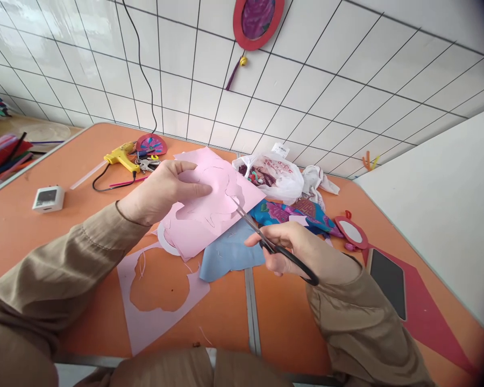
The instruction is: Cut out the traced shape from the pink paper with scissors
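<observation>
My left hand (173,188) pinches a sheet of pink paper (215,174) between thumb and fingers, holding it up over the table. Curved pencil lines run across the sheet, and part of its edge is cut along a curve. In my right hand (294,247) is a pair of scissors (252,219) with black handles, their blades at the cut edge of the paper. Below lie more pink paper, a light blue cloth (228,252) and a pink sheet with a large hole cut out (129,301).
On the orange table (92,226) are a yellow glue gun (123,156) with its cord, a white charger (48,199), a white plastic bag (282,174), patterned blue fabric (302,215), a small round red-rimmed piece (350,232), and a phone (387,282) on red sheeting (427,328). A tiled wall (177,64) stands behind.
</observation>
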